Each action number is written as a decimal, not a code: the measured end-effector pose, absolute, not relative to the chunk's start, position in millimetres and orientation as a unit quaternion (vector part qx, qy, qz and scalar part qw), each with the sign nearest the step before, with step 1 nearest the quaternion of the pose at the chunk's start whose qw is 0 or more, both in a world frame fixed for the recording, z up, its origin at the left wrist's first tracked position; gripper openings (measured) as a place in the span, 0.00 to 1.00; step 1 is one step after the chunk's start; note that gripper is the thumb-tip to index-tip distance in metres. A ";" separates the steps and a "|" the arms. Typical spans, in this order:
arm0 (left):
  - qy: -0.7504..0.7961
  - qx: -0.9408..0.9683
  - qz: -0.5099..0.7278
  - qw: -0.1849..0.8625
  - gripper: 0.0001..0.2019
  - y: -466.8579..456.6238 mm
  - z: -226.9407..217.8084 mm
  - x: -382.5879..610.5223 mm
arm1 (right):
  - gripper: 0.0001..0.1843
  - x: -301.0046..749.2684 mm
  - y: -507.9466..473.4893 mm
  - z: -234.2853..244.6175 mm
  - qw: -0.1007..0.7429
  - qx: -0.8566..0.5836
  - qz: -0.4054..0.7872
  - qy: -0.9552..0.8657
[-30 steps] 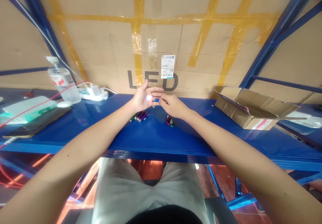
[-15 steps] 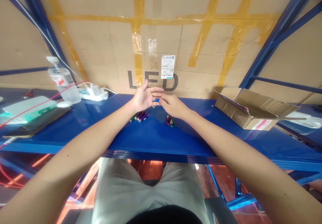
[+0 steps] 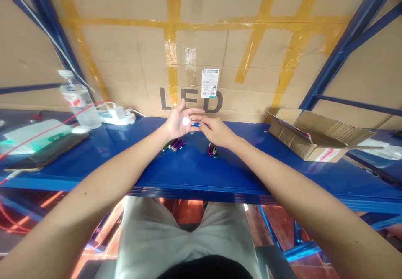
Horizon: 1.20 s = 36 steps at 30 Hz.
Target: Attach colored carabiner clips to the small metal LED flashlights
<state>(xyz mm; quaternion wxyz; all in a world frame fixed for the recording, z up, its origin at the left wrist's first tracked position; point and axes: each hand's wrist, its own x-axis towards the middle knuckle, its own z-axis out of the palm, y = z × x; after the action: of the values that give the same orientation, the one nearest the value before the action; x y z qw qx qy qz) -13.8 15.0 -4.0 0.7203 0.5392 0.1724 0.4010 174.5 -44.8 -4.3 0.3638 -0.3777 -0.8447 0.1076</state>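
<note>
My right hand [image 3: 216, 131] is closed around a small blue penlight [image 3: 195, 124], which points left at my other palm. A bright white spot of light shines on the palm of my left hand [image 3: 180, 122], which is held open with its fingers spread. Below it on the blue table [image 3: 176, 170] lie several slim metallic tubes [image 3: 176, 145], purple, silver and green. Under my right hand rest a few coloured carabiner clips [image 3: 213, 151], purple and green, partly hidden by it.
An opened cardboard box [image 3: 314, 139] stands at the right. On the left are a water bottle [image 3: 80, 103], a white power strip [image 3: 117, 118], a tissue pack [image 3: 36, 134] and a dark phone-like slab [image 3: 47, 153]. A large taped carton [image 3: 132, 61] walls off the back.
The faint violet glow on my left palm has become a bright white spot. Both hands have stayed almost in place.
</note>
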 end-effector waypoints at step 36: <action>0.156 0.548 0.390 0.723 0.43 15.3 -5.5 -12.5 | 0.24 172.7 -52.0 -0.5 0.333 -0.396 0.132 -0.845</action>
<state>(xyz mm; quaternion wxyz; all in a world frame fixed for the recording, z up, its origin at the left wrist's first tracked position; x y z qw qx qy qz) -12.5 15.3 -5.5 0.7233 0.5479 0.1561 0.3901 172.7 -52.0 -0.5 0.3331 -0.3962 -0.8454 0.1318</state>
